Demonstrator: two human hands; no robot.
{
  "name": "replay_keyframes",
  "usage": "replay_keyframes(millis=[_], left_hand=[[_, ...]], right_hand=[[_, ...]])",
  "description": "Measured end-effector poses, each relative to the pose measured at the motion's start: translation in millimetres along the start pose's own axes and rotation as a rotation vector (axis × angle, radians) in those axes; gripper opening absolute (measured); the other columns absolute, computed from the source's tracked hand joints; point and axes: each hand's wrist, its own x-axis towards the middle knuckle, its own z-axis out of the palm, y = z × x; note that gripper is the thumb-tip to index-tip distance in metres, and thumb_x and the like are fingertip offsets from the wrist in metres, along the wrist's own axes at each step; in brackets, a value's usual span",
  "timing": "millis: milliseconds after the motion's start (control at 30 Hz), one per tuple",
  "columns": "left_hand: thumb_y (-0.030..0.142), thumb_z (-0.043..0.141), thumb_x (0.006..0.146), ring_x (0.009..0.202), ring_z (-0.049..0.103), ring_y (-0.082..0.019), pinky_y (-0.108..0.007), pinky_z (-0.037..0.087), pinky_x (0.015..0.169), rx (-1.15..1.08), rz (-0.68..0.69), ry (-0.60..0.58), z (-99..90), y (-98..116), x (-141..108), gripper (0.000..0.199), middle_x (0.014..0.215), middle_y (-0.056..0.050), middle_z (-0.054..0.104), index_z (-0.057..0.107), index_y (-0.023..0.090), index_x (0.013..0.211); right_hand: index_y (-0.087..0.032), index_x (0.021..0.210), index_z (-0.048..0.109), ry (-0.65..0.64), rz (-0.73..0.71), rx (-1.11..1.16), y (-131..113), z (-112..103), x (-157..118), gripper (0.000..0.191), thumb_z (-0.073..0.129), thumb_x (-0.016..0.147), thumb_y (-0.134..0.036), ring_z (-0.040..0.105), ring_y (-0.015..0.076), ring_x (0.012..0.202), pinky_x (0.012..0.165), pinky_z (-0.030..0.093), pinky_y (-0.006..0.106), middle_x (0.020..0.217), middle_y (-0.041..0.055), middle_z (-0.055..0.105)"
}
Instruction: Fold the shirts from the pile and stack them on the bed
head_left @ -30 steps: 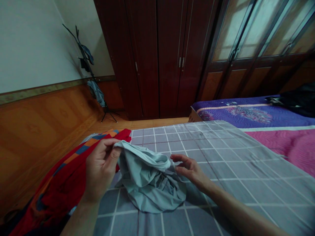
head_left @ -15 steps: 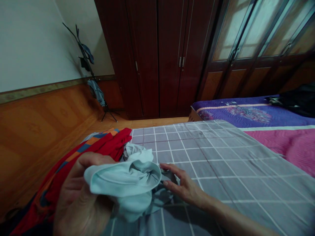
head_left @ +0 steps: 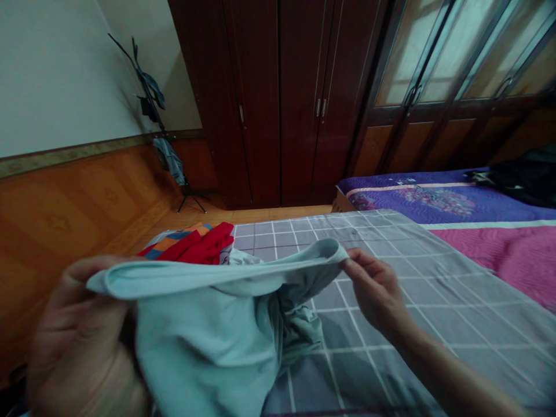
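A person's left hand gripped one edge of a pale blue garment as the right hand pinched the opposite edge between thumb and fingers, holding it open above a grey checked bedsheet, near a red cloth. A loosened pinch could have dropped the garment, its bunched folds tangling on the sheet.

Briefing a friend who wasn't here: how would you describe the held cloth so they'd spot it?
Find the grey checked bed cover. Above it, the left hand and right hand stretch a pale blue garment between them. Unlike the red cloth behind it, patched with orange and blue, it is plain.
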Motion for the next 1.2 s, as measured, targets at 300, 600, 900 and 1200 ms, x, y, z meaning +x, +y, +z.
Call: replay_keyframes(millis=[300,600,900,1200], left_hand=[[0.016,0.066,0.067,0.053,0.05,-0.007,-0.016,0.039,0.049,-0.073,0.045,0.144,3.4,-18.5,38.1,0.012,0.061,0.006,0.057,0.06,0.014,0.077],[0.011,0.067,0.068,0.053,0.049,-0.006,-0.015,0.039,0.048,-0.128,0.099,0.195,2.0,-18.5,40.8,0.011,0.061,0.005,0.056,0.06,0.012,0.076],[0.012,0.068,0.07,0.059,0.053,-0.006,-0.015,0.042,0.057,-0.133,0.152,0.136,-0.9,-26.1,41.6,0.01,0.066,0.004,0.06,0.063,0.013,0.079],[0.017,0.069,0.069,0.059,0.057,-0.007,-0.016,0.044,0.056,-0.085,0.248,0.104,-2.3,-40.2,41.4,0.012,0.069,0.002,0.063,0.066,0.016,0.081]], right_hand=[[-0.019,0.064,0.062,-0.221,0.218,-0.138,-34.2,-8.3,3.5,0.039,0.069,0.069,-0.057,0.041,0.0092,0.045,0.039,0.027,0.022,0.053,-0.0004,0.053],[-0.016,0.064,0.066,-0.714,0.261,-0.252,-13.1,-8.9,10.0,0.028,0.067,0.076,-0.041,0.047,0.0099,0.055,0.053,0.038,0.023,0.059,-0.0003,0.058],[-0.016,0.08,0.067,-0.763,0.293,-0.194,12.7,25.9,-22.4,0.032,0.064,0.076,-0.048,0.053,0.0153,0.069,0.064,0.041,0.028,0.074,0.0028,0.062],[-0.016,0.064,0.055,-0.856,0.052,-0.558,21.0,52.3,-60.7,0.019,0.065,0.071,-0.031,0.049,0.0149,0.075,0.069,0.038,0.027,0.078,0.0024,0.055]])
